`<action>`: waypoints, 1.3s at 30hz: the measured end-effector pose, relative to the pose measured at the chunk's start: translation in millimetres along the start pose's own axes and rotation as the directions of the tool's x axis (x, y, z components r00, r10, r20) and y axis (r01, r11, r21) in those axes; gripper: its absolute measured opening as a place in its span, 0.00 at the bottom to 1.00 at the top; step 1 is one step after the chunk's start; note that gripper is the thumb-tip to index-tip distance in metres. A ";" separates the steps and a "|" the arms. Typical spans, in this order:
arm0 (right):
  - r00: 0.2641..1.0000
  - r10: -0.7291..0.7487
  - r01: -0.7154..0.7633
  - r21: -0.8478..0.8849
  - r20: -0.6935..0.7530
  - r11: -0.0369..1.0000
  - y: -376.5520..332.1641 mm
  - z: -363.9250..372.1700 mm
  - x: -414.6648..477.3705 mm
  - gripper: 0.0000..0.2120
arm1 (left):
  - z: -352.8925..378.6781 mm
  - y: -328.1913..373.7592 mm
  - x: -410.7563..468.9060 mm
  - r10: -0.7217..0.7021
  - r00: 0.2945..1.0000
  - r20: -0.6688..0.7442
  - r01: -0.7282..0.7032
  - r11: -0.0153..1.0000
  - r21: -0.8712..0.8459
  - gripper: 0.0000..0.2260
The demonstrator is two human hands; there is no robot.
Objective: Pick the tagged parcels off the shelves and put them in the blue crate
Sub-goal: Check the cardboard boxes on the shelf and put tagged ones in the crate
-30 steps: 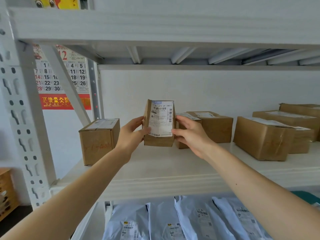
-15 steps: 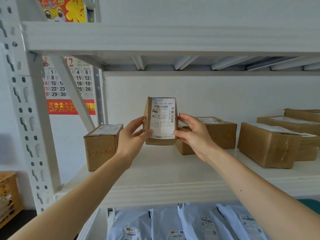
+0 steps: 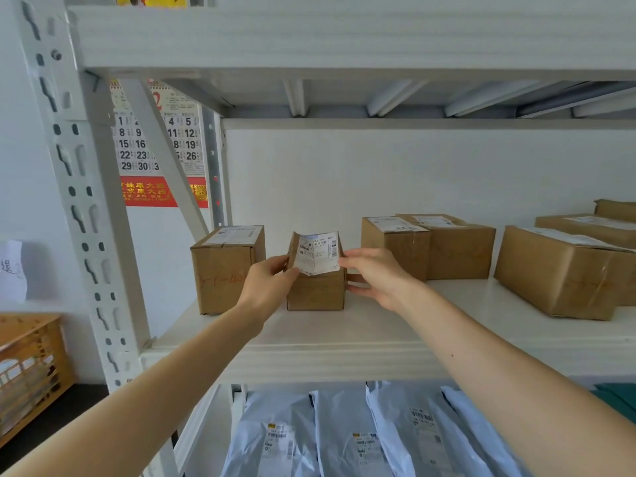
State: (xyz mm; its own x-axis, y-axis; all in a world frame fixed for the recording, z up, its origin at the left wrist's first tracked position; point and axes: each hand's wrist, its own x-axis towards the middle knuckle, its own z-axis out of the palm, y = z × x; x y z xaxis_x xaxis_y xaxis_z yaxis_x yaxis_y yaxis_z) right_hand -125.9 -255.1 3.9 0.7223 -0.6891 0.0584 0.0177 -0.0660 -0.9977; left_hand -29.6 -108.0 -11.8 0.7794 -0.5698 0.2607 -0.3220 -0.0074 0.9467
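Resting on shelf (image 3: pixel 344 335): labelled parcel (image 3: pixel 315 290).

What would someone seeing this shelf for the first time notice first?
Two bare hands, the left hand and right hand, flank a small brown parcel with a curling white label, mid-shelf. More cardboard boxes line the shelf to the right, and a red-banded wall calendar hangs behind the frame at left.

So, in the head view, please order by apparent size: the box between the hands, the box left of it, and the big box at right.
1. Big box at right, clearly the largest as seen.
2. Box on the left.
3. Held box, between left hand and right hand.

The right box also sits nearer the camera, so its true lead is unsure.
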 end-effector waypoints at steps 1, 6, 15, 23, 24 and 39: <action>1.000 0.018 -0.018 0.002 -0.009 1.000 0.0 2.9 2.4 0.14 | -0.8 0.1 -0.2 0.001 1.000 -0.005 -0.001 1.000 0.014 0.14; 0.997 0.073 -0.072 0.015 -0.025 0.997 2.2 14.1 10.4 0.10 | -1.8 1.3 1.4 0.030 0.999 -0.024 -0.027 0.993 0.115 0.14; 0.997 0.072 -0.072 -0.002 -0.011 0.997 -1.3 22.0 10.1 0.02 | 0.3 4.0 1.7 0.113 0.992 -0.049 -0.096 0.960 0.262 0.25; 0.990 -0.074 0.077 0.021 -0.122 0.997 -27.2 -7.9 -1.2 0.06 | 4.7 38.8 5.5 0.332 0.943 -0.019 -0.303 0.882 0.361 0.23; 0.986 -0.104 0.108 0.023 -0.133 0.994 -31.4 -14.7 -2.4 0.07 | 8.4 43.8 6.8 0.350 0.937 -0.013 -0.322 0.876 0.360 0.23; 0.957 -0.219 0.218 -0.030 -0.190 0.976 -51.9 -135.5 15.4 0.11 | 111.3 78.9 34.6 0.262 0.964 0.048 -0.266 0.947 0.182 0.19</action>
State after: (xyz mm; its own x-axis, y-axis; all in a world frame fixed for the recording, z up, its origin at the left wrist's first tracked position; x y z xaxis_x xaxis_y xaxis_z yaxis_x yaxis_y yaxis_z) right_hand -209.4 -360.0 61.3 0.5559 -0.7822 0.2813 0.1538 -0.2358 -0.9596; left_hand -87.8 -219.8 50.8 0.6415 -0.5903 0.4899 -0.6099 -0.0051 0.7925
